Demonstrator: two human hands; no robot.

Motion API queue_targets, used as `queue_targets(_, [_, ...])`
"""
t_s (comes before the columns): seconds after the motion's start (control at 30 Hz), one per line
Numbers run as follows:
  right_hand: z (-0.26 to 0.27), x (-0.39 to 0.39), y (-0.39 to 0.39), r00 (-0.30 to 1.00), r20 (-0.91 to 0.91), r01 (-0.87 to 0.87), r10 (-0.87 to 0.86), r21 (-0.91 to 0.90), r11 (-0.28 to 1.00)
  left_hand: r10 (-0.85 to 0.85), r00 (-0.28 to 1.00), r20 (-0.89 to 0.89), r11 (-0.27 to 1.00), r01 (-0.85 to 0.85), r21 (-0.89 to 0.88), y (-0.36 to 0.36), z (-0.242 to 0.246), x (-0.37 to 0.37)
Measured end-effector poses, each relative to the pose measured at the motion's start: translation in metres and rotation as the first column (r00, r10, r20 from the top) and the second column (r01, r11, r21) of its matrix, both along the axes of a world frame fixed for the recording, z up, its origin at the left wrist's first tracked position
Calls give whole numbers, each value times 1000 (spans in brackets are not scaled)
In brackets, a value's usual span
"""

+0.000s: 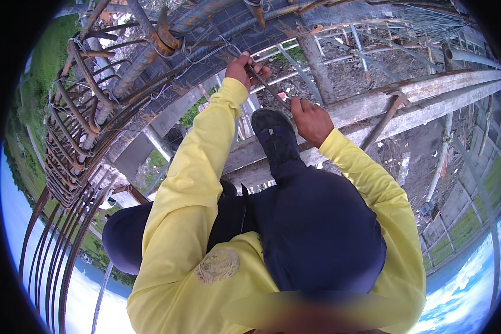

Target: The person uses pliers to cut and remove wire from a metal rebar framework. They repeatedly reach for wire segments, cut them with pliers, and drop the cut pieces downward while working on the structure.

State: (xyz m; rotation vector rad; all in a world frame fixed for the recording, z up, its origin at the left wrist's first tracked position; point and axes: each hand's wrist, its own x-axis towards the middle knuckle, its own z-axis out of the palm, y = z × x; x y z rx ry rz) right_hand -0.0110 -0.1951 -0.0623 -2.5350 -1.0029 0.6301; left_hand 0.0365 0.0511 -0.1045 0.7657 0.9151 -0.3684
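A slim dark metal rod (pixel 271 89) slants between my two hands, above the toe of my shoe. My left hand (pixel 243 72) has its upper part between thumb and fingers. Around the lower end, my right hand (pixel 311 121) is closed in a fist. Pale tie wire (pixel 229 45) runs from beside my left fingertips towards the rusty rebar. Whether those fingers also pinch the wire, I cannot tell. Behind the left hand lies a dark formwork panel (pixel 200 75) with printed writing.
A rebar cage (pixel 79 121) with bent stirrups curves along the left. A claw hammer (pixel 386 119) hangs over the timber beams (pixel 434 94) at right. My dark shoe (pixel 274 133) rests on a beam. Through the gaps, ground and props show far below. A wire bundle (pixel 434 25) lies top right.
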Motion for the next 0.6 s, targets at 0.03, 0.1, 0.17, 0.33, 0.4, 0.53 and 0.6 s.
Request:
queue_targets(0.03, [1, 1, -1, 999, 48, 17, -18, 24, 1000, -18, 1000, 7, 1000, 18, -2, 1, 0, -1])
queue_targets(0.1, [3, 5, -4, 994, -101, 45, -35, 98, 994, -52, 999, 6, 999, 52, -15, 5, 0, -1])
queue_targets(0.17, [6, 13, -7, 954, -289, 121, -72, 158, 980, -99, 995, 11, 995, 99, 5, 7, 0, -1])
queue_targets(0.33, [20, 31, -4, 793, -585, 236, -169, 39, 971, -173, 985, 12, 985, 173, 21, 13, 3, -4])
queue_targets(0.4, [32, 32, 3, 844, -501, 201, -194, -40, 979, -189, 982, 1, 982, 189, 1, 15, 6, -5])
queue_targets(0.53, [43, 39, 13, 950, -291, 83, -112, -110, 990, -245, 970, -8, 967, 243, -73, 19, 6, -4])
queue_targets(0.6, [35, 48, 13, 861, -508, -7, -40, -89, 996, -268, 963, 34, 960, 270, -70, 21, 4, -5])
